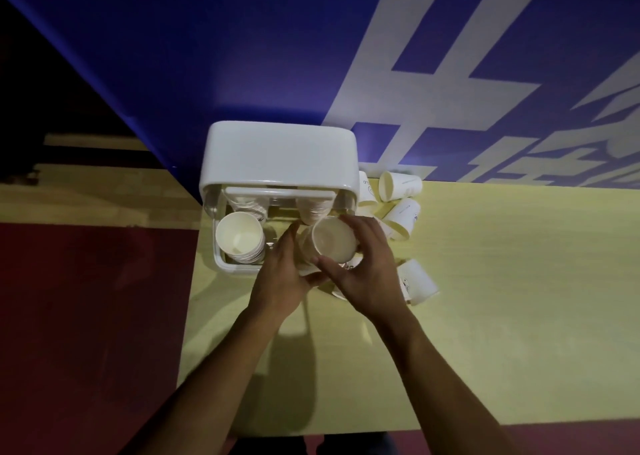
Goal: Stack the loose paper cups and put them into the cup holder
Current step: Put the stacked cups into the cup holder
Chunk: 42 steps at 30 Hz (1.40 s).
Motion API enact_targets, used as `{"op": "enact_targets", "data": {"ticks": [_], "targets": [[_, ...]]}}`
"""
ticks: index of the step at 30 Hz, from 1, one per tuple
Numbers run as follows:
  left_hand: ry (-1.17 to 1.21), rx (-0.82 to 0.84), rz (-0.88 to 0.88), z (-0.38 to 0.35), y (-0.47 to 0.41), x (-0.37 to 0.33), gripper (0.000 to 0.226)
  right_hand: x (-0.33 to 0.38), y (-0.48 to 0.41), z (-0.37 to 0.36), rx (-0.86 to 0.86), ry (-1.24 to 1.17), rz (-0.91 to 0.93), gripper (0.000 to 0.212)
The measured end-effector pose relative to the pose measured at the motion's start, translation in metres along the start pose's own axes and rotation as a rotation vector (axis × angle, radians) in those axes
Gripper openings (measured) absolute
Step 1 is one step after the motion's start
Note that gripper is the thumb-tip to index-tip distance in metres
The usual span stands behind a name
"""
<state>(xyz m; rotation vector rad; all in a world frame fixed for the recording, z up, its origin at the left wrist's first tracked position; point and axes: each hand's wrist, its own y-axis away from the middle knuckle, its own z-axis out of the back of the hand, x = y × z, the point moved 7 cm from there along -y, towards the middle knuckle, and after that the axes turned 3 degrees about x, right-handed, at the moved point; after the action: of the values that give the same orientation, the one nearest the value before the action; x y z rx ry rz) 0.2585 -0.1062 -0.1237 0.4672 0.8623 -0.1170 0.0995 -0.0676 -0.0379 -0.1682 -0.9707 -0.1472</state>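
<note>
Paper stack (pixel 334 241) at 5 o'clock of the holder (pixel 280 156) is being gripped by curled fingers (pixel 349 220) of left hand (pixel 280 276) and right hand (pixel 365 274), so crushing is likely being risked by squeezing.

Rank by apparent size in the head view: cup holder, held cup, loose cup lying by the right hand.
1. cup holder, clearly largest.
2-3. held cup and loose cup look alike; the held one is likely nearer the camera, so unranked.
</note>
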Motion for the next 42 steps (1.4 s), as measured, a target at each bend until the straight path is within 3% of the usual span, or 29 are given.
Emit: {"op": "enact_targets", "data": {"ticks": [5, 15, 18, 22, 25, 28, 31, 34, 36, 39, 42], "targets": [[0.048, 0.069, 0.019, -0.001, 0.008, 0.007, 0.108, -0.024, -0.007, -0.034, 0.106, 0.085, -0.017, 0.072], [-0.021, 0.119, 0.01, -0.002, 0.014, -0.001, 0.1, -0.053, -0.005, -0.053, 0.105, 0.227, -0.057, 0.073], [-0.089, 0.044, 0.053, 0.009, 0.024, -0.009, 0.085, -0.052, 0.004, -0.046, 0.12, 0.184, -0.098, 0.08], [-0.093, -0.17, -0.061, 0.015, 0.058, -0.039, 0.052, -0.063, 0.04, -0.009, -0.019, 0.126, -0.201, 0.044], [-0.065, -0.013, -0.116, -0.026, 0.07, -0.062, 0.033, -0.091, 0.08, 0.029, -0.181, 0.065, -0.338, 0.024], [-0.045, 0.187, 0.147, -0.083, 0.074, -0.065, 0.033, -0.12, 0.116, 0.062, -0.259, 0.039, -0.468, 0.02], [0.134, 0.249, 0.441, -0.136, 0.077, -0.054, 0.047, -0.144, 0.145, 0.086, -0.285, -0.013, -0.588, 0.018], [0.419, 0.122, 0.732, -0.17, 0.074, -0.039, 0.075, -0.165, 0.163, 0.104, -0.241, -0.016, -0.626, 0.018], [0.534, 0.055, 0.868, -0.185, 0.073, -0.034, 0.082, -0.176, 0.17, 0.111, -0.2, -0.024, -0.64, 0.019], [0.652, -0.092, 0.929, -0.208, 0.067, -0.029, 0.074, -0.192, 0.177, 0.122, -0.145, -0.053, -0.655, 0.02], [0.625, -0.171, 0.943, -0.233, 0.054, -0.009, 0.094, -0.207, 0.178, 0.13, -0.088, -0.044, -0.644, 0.02]]}}
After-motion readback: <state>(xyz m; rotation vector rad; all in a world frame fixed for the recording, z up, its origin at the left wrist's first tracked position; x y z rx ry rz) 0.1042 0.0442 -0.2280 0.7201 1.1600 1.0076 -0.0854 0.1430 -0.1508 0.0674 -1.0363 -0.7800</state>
